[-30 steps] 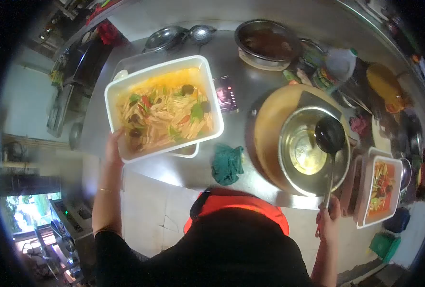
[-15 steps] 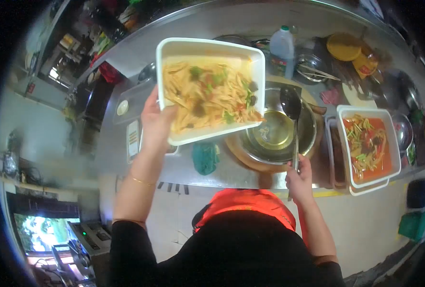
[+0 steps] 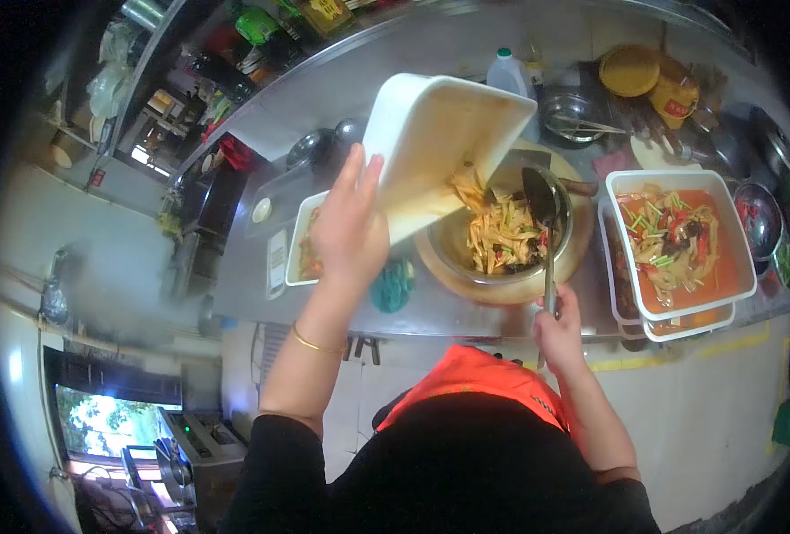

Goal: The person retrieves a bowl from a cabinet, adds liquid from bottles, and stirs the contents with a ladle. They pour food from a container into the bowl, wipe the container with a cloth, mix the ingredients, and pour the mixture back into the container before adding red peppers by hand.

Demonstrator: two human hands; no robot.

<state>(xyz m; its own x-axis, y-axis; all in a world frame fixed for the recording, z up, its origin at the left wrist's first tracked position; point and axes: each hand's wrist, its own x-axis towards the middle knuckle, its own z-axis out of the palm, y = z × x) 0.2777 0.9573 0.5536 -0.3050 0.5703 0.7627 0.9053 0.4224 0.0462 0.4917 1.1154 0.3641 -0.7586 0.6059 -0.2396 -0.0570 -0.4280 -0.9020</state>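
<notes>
My left hand grips a white plastic tub by its left side, tilted steeply over a steel bowl. Pale food strips with dark pieces slide from the tub's lower corner and lie heaped in the bowl. Below the bowl shows a round wooden board. Closed round the long handle of a ladle is my right hand, at the counter's front edge. The ladle's dark head hangs at the bowl's right rim, beside the food.
Stacked white tubs with food in red liquid stand at the right. Another food tub sits behind my left wrist, near a green cloth. A plastic jug and a metal bowl with chopsticks are at the back.
The tub in my left hand has tipped from nearly level to steep, and its food has poured into the steel bowl. My right hand still grips the ladle in about the same place.
</notes>
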